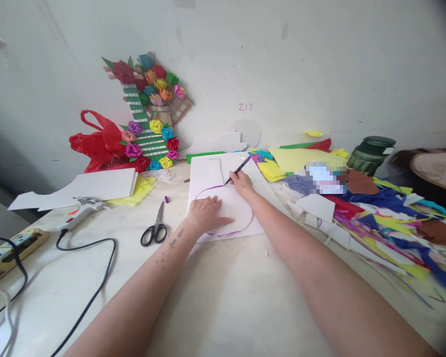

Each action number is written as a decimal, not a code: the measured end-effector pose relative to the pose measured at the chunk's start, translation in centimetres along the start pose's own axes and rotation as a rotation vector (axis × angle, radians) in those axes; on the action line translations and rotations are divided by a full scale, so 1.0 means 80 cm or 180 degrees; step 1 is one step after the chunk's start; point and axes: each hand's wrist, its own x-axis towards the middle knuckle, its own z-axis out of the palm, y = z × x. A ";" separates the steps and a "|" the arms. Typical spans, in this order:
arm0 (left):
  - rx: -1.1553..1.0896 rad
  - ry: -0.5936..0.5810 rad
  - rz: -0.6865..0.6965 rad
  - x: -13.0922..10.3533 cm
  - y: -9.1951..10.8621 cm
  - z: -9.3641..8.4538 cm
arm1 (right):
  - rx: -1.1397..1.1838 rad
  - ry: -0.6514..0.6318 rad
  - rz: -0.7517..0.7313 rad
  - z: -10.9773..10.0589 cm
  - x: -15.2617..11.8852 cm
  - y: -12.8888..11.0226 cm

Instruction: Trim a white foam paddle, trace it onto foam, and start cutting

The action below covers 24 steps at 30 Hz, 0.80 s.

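Note:
My right hand (241, 182) grips a dark purple marker (241, 166), its tip down at the top edge of a round white paper disc (240, 210). Purple line shows along parts of the disc's edge. Under the disc lies a larger white sheet (254, 227). My left hand (208, 214) rests flat on the disc with its fingers spread. A narrow white paper strip (216, 172) lies just beyond the disc. Left of my left hand are black-handled scissors (155, 231) and a small purple marker cap (166, 199).
On the left are a glue gun (82, 212) with its black cord, a power strip (18, 248) and stacked white boards (96, 186). Paper-flower crafts (148, 134) and a red bag (100, 141) stand by the wall. Coloured scraps (386, 218) and a green jar (370, 154) are on the right.

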 end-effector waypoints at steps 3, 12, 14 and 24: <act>-0.0008 -0.0011 0.0013 0.000 0.000 0.001 | -0.0015 -0.0025 0.0001 0.000 0.000 0.000; -0.0018 -0.0024 0.0004 0.002 -0.001 0.001 | -0.0093 -0.0089 -0.0055 0.002 0.001 -0.001; -0.0018 -0.0038 0.0005 0.001 0.000 0.000 | -0.0112 -0.0109 -0.0069 0.002 0.002 -0.001; -0.0042 -0.0067 -0.0029 0.001 0.001 0.000 | 0.0266 -0.0303 -0.0013 0.003 0.016 0.005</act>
